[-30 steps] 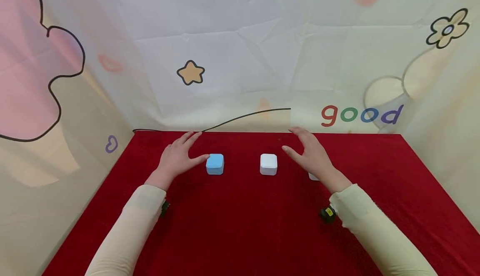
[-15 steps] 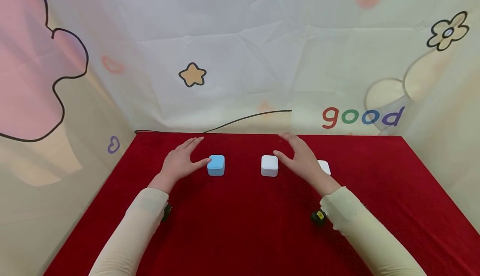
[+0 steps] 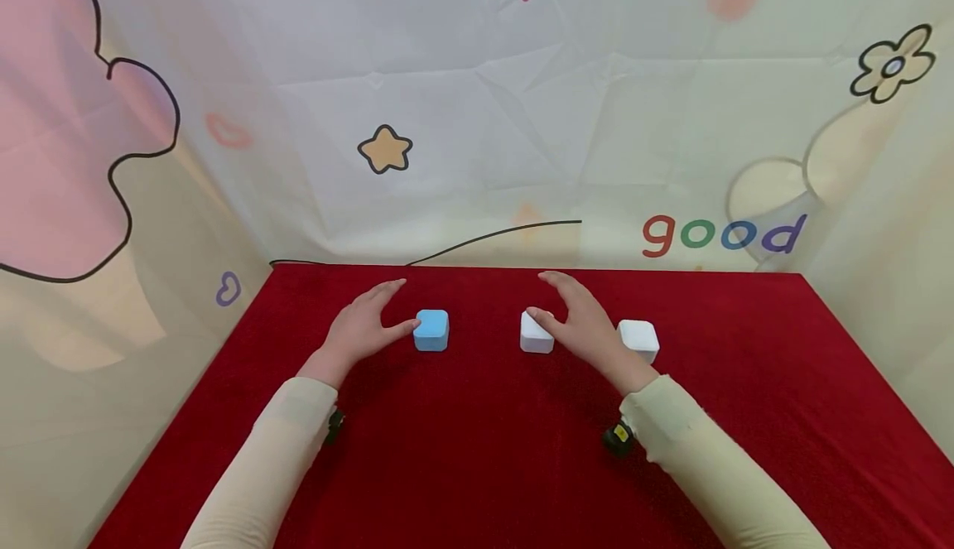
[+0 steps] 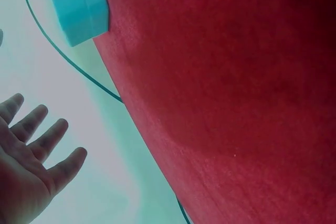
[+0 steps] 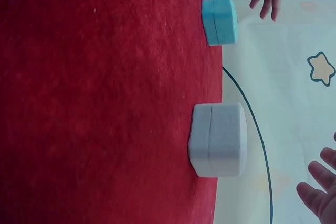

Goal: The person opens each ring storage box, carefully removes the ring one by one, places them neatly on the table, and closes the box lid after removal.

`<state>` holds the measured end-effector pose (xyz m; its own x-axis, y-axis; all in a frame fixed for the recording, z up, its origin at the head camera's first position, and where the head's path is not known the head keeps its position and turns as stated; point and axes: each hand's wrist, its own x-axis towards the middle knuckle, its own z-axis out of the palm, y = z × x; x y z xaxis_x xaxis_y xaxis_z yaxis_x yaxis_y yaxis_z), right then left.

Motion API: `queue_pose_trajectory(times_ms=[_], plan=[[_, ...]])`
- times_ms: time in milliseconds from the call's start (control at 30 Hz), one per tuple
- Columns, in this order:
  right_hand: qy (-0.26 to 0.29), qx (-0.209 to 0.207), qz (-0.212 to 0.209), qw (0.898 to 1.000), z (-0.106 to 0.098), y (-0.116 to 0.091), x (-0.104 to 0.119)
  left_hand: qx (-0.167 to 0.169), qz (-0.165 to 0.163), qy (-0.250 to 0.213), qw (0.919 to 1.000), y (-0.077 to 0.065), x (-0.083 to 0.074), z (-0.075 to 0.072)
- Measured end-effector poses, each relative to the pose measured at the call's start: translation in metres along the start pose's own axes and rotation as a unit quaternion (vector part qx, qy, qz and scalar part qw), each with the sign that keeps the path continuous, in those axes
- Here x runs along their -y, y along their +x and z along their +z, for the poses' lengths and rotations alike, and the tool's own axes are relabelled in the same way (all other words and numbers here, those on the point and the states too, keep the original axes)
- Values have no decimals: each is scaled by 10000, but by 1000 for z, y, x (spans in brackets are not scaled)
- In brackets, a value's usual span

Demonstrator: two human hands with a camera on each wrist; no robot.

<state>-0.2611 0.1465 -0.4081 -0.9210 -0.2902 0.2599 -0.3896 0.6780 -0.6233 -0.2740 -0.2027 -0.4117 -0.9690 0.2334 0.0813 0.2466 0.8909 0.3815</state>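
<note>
Red fuzzy cloth (image 3: 477, 458) lies low in the frame. Mid-frame, a smooth blue rounded cube (image 3: 432, 337) sits by the left hand (image 3: 359, 327), a smooth white rounded cube (image 3: 533, 342) by the right hand (image 3: 587, 327). Both hold nothing, fingers apart, maybe to leave cube-sized room.

Clock off my head-view centre: red cloth (image 3: 477, 466) at 6, printed backdrop (image 3: 462, 93) at 12, its flower (image 3: 893, 66) at 2, "good" lettering (image 3: 725, 235) at 3.

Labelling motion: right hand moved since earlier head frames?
Yes: right hand moved left; clear of the middle block a second ago, it now partly hides it.
</note>
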Motion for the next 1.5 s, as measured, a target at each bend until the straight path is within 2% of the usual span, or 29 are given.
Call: queue_pose_trajectory(times_ms=[367,1067,1500], plan=[[398,157,52,9991,14,4,5,185,-91,-330,9992,2,0,4],[198,446,-61,9988,39,10,28,596,-160,-712,9955,9,6,16],[362,696,135,9968,50,19,37,753,-202,-851,9933,11,11,20]])
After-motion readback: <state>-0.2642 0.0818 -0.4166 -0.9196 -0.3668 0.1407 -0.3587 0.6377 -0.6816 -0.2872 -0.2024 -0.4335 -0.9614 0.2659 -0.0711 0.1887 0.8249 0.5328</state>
